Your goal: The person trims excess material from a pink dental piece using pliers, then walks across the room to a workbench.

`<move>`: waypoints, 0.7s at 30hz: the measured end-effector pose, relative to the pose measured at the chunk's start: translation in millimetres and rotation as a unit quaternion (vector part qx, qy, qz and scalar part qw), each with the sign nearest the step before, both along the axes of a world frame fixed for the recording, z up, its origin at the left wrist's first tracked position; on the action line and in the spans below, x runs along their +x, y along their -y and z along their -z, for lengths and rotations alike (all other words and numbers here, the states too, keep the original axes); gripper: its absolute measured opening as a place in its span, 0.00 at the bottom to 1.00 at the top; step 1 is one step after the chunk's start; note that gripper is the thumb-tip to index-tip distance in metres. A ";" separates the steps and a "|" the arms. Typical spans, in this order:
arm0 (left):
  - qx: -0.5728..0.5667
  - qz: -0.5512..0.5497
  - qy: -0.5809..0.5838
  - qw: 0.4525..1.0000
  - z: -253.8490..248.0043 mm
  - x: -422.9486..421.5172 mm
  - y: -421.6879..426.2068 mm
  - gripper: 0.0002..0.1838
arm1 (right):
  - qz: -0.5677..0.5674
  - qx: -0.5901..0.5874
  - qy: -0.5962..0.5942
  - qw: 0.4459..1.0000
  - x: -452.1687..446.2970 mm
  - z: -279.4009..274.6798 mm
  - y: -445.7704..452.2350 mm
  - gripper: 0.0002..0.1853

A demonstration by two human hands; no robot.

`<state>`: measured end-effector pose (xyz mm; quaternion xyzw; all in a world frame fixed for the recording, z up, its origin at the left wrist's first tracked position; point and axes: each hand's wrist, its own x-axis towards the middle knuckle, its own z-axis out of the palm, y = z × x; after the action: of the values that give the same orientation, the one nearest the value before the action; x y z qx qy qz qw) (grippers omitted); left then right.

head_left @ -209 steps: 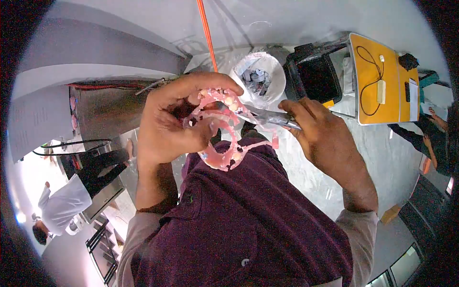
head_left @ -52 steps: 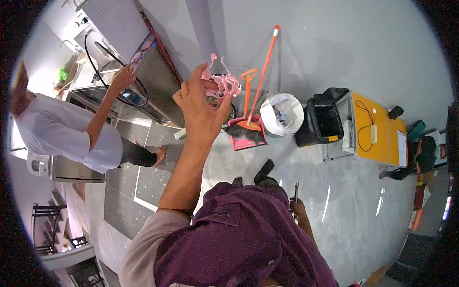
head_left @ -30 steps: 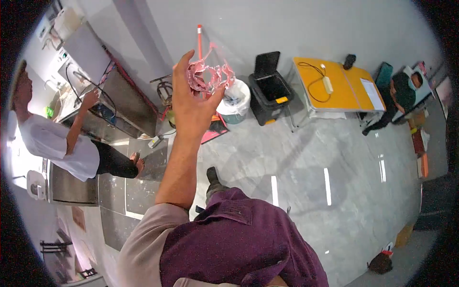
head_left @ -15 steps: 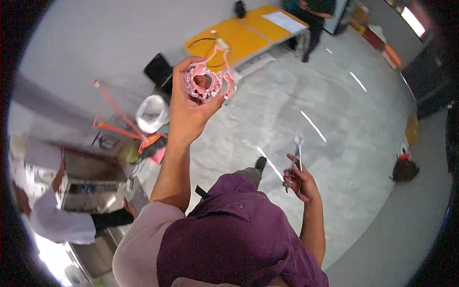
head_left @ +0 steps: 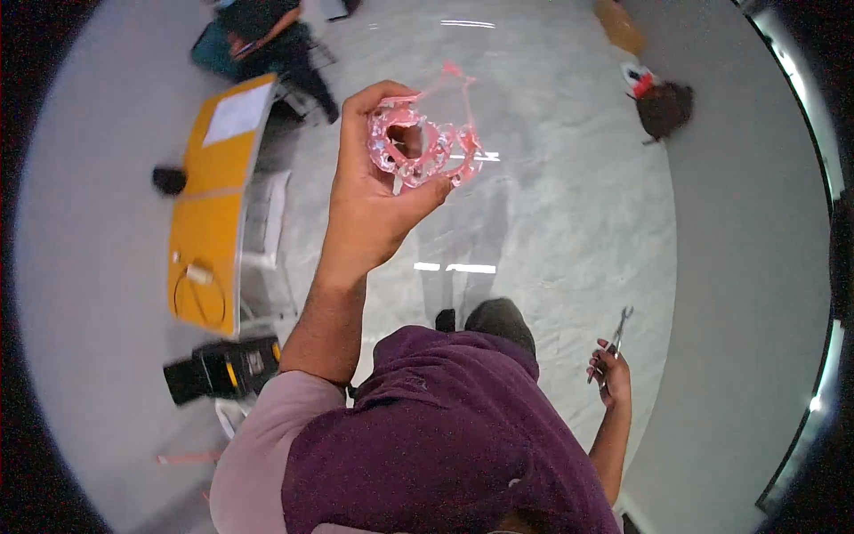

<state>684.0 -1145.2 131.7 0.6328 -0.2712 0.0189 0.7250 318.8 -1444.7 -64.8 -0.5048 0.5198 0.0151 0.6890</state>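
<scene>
My left hand [head_left: 378, 200] is raised at upper middle, its fingers and thumb closed around a pink, shiny piece [head_left: 414, 147]. It is ring-shaped and see-through in places, with an opening through it and a smaller loop at its side. A thin pink outline sticks up from its top. Exactly what it is, I cannot make out. Low on the right, my right hand [head_left: 612, 372] is closed around a slim metal spanner [head_left: 619, 334]. Its forked end points up, away from the fingers. The other end is partly hidden by the hand.
A yellow table [head_left: 209, 209] stands on the left, bearing a white sheet [head_left: 234, 120], a dark object [head_left: 169, 180] and a cable. Behind it a person [head_left: 267, 36] sits. A black-and-yellow case [head_left: 222, 369] is near. By the right wall lies a dark bag [head_left: 665, 109].
My view has turned to the right, so the table now stands at the left. Both hands keep their holds. My right hand appears farther right and lower in view.
</scene>
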 end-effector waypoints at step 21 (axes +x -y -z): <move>-0.048 0.267 -0.176 0.946 24.7 420.2 464.3 0.37 | -0.371 -0.019 0.343 0.863 595.3 -197.1 317.7 0.30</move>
<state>1104.2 -1609.4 106.9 0.4947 -0.2973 -0.2736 0.7694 914.1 -1762.5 132.3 -0.6466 0.0256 0.0857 0.7576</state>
